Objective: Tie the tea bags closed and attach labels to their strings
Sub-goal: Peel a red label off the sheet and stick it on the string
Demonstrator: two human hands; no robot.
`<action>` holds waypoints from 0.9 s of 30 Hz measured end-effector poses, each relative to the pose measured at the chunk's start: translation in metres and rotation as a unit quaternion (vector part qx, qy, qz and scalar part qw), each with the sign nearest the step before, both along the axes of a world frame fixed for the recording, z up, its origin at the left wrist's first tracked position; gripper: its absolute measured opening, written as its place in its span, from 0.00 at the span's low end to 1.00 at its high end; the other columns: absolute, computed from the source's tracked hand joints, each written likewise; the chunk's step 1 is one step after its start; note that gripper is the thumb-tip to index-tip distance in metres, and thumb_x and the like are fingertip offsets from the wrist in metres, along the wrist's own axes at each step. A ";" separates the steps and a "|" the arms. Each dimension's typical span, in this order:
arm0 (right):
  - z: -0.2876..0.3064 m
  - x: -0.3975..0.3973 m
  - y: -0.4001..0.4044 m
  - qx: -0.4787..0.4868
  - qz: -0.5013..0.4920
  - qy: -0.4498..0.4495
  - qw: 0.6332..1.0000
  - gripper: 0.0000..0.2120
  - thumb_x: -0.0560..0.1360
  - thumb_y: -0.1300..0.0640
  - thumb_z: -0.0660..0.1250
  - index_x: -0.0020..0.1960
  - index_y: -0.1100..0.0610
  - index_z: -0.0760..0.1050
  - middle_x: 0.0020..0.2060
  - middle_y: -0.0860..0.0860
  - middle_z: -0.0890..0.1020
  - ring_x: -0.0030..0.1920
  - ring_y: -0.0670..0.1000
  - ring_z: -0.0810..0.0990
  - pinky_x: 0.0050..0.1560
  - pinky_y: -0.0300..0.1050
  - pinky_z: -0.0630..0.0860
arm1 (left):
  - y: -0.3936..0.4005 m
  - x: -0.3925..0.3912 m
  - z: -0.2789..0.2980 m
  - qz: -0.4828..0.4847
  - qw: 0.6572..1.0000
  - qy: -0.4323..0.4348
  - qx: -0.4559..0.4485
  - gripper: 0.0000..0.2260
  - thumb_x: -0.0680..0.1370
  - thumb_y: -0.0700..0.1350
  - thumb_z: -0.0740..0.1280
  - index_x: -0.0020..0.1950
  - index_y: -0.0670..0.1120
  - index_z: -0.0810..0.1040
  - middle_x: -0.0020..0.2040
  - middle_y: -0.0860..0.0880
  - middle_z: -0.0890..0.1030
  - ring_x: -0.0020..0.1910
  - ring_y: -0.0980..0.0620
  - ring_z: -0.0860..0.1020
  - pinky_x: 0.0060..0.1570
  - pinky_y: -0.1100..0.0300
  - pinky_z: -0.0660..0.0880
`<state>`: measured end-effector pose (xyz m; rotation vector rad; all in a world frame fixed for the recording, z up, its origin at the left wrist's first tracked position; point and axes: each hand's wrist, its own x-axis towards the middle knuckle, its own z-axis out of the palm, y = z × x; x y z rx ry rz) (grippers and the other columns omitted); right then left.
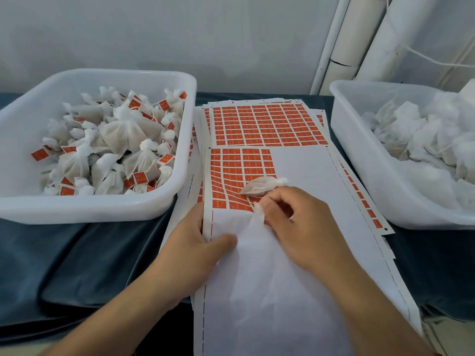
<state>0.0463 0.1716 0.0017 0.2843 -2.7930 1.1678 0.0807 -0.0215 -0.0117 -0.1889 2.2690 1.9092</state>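
Observation:
A sheet of orange labels (241,173) lies in the middle on a stack of similar sheets, its lower part bare white backing. One filled, tied tea bag (259,186) lies on the sheet just beyond my right hand. My left hand (195,242) holds the sheet's left edge, thumb on top. My right hand (300,224) has its fingers curled and pinches a tuft of thin white mesh fabric (257,210) at the lower edge of the orange labels. The fabric trails toward me over the backing; what it belongs to is unclear.
A white tub (177,160) on the left holds several tied tea bags with orange labels. A second white tub (359,160) on the right holds plain white bags with strings. Both stand on a dark blue cloth (84,265). White pipes (341,44) rise at the back right.

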 end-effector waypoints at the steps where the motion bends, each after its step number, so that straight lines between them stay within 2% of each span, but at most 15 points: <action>1: -0.001 -0.001 0.004 -0.051 -0.019 -0.026 0.998 0.09 0.81 0.44 0.63 0.46 0.45 0.78 0.39 0.36 0.80 0.46 0.34 0.79 0.40 0.22 0.71 | -0.001 0.001 0.000 0.001 1.000 0.004 -0.009 0.19 0.76 0.51 0.75 0.54 0.74 0.72 0.50 0.77 0.78 0.48 0.73 0.79 0.33 0.75 0.75; 3: -0.001 -0.004 0.013 -0.173 -0.060 -0.085 0.979 0.11 0.81 0.43 0.63 0.43 0.44 0.79 0.34 0.40 0.81 0.36 0.38 0.80 0.35 0.29 0.74 | -0.004 0.002 -0.001 0.004 0.999 0.015 -0.044 0.19 0.75 0.53 0.75 0.54 0.73 0.71 0.50 0.80 0.76 0.47 0.76 0.78 0.34 0.77 0.73; 5: 0.003 -0.007 0.024 -0.276 -0.094 -0.123 0.949 0.15 0.82 0.46 0.63 0.38 0.47 0.79 0.29 0.46 0.79 0.28 0.42 0.76 0.32 0.35 0.75 | -0.006 0.003 0.001 0.018 0.997 0.016 -0.080 0.20 0.74 0.53 0.75 0.55 0.72 0.70 0.49 0.80 0.76 0.46 0.75 0.78 0.41 0.74 0.74; 7: 0.007 -0.011 0.034 -0.360 -0.112 -0.124 0.918 0.18 0.83 0.50 0.64 0.35 0.49 0.80 0.29 0.48 0.79 0.28 0.44 0.75 0.31 0.38 0.74 | -0.006 0.008 0.003 0.030 0.991 0.022 -0.129 0.24 0.73 0.54 0.75 0.59 0.73 0.66 0.51 0.78 0.76 0.48 0.73 0.78 0.50 0.67 0.77; 8: 0.010 -0.013 0.039 -0.399 -0.118 -0.122 0.901 0.17 0.83 0.51 0.65 0.36 0.49 0.81 0.31 0.48 0.80 0.28 0.44 0.75 0.31 0.38 0.74 | -0.007 0.013 0.004 0.038 0.986 0.032 -0.161 0.29 0.73 0.54 0.75 0.63 0.75 0.61 0.56 0.77 0.75 0.53 0.72 0.77 0.55 0.62 0.77; 10: 0.015 -0.017 0.047 -0.447 -0.123 -0.119 0.878 0.13 0.82 0.51 0.67 0.40 0.48 0.85 0.37 0.48 0.85 0.29 0.43 0.76 0.31 0.36 0.75 | -0.004 0.026 0.006 0.042 0.951 0.105 -0.288 0.39 0.73 0.55 0.74 0.73 0.74 0.51 0.72 0.70 0.66 0.68 0.65 0.72 0.66 0.51 0.74; 11: 0.017 -0.018 0.050 -0.456 -0.121 -0.118 0.874 0.11 0.81 0.51 0.68 0.43 0.48 0.86 0.40 0.48 0.87 0.29 0.43 0.78 0.31 0.35 0.75 | 0.001 0.032 0.009 0.024 0.924 0.150 -0.350 0.40 0.74 0.56 0.72 0.76 0.71 0.50 0.76 0.65 0.62 0.71 0.61 0.69 0.67 0.49 0.72; 12: 0.019 -0.019 0.052 -0.460 -0.118 -0.117 0.872 0.09 0.81 0.51 0.69 0.46 0.48 0.86 0.43 0.49 0.88 0.30 0.42 0.79 0.31 0.35 0.75 | 0.005 0.036 0.010 0.002 0.905 0.186 -0.382 0.38 0.74 0.57 0.70 0.78 0.69 0.51 0.76 0.62 0.64 0.70 0.59 0.70 0.64 0.51 0.72; 13: 0.020 -0.020 0.053 -0.464 -0.115 -0.115 0.871 0.08 0.80 0.50 0.69 0.47 0.47 0.86 0.45 0.50 0.88 0.30 0.42 0.79 0.31 0.34 0.75 | 0.009 0.038 0.013 -0.019 0.897 0.203 -0.391 0.34 0.74 0.61 0.66 0.77 0.71 0.53 0.72 0.64 0.69 0.65 0.61 0.74 0.61 0.53 0.74; 14: 0.020 -0.020 0.054 -0.469 -0.112 -0.113 0.869 0.07 0.80 0.50 0.69 0.48 0.46 0.86 0.46 0.50 0.88 0.31 0.42 0.80 0.31 0.34 0.75 | 0.013 0.036 0.019 -0.037 0.909 0.192 -0.367 0.30 0.73 0.64 0.62 0.74 0.75 0.54 0.65 0.69 0.75 0.58 0.65 0.78 0.57 0.59 0.78; 16: 0.021 -0.021 0.052 -0.477 -0.108 -0.110 0.865 0.08 0.81 0.50 0.69 0.48 0.45 0.87 0.47 0.50 0.88 0.31 0.42 0.81 0.31 0.34 0.75 | 0.025 0.023 0.030 -0.056 0.973 0.101 -0.202 0.23 0.75 0.65 0.63 0.68 0.80 0.60 0.54 0.69 0.82 0.51 0.64 0.83 0.46 0.66 0.82; 17: 0.020 -0.021 0.051 -0.479 -0.106 -0.109 0.865 0.08 0.81 0.50 0.68 0.48 0.45 0.87 0.47 0.50 0.88 0.32 0.43 0.81 0.31 0.34 0.75 | 0.031 0.012 0.029 -0.068 0.991 0.043 -0.106 0.21 0.77 0.61 0.65 0.66 0.79 0.63 0.52 0.66 0.84 0.50 0.62 0.84 0.44 0.65 0.83; 19: 0.021 -0.020 0.049 -0.479 -0.100 -0.105 0.866 0.10 0.82 0.51 0.67 0.47 0.46 0.86 0.47 0.51 0.88 0.32 0.44 0.81 0.31 0.34 0.75 | 0.044 -0.009 0.029 -0.073 0.996 -0.035 0.026 0.20 0.80 0.54 0.69 0.65 0.76 0.68 0.52 0.60 0.86 0.49 0.55 0.86 0.46 0.60 0.84; 23: 0.022 -0.018 0.050 -0.474 -0.089 -0.097 0.871 0.12 0.82 0.53 0.66 0.45 0.47 0.86 0.46 0.52 0.88 0.31 0.45 0.81 0.31 0.35 0.75 | 0.064 -0.034 0.018 -0.031 0.995 -0.051 0.077 0.21 0.81 0.52 0.70 0.68 0.73 0.71 0.55 0.57 0.86 0.50 0.53 0.87 0.53 0.54 0.84; 27: 0.024 -0.019 0.050 -0.466 -0.084 -0.092 0.876 0.11 0.82 0.53 0.66 0.45 0.46 0.86 0.45 0.51 0.88 0.32 0.46 0.82 0.32 0.36 0.76 | 0.064 -0.043 0.006 0.034 0.998 -0.029 0.043 0.13 0.80 0.54 0.69 0.63 0.65 0.78 0.50 0.61 0.86 0.48 0.59 0.86 0.47 0.60 0.84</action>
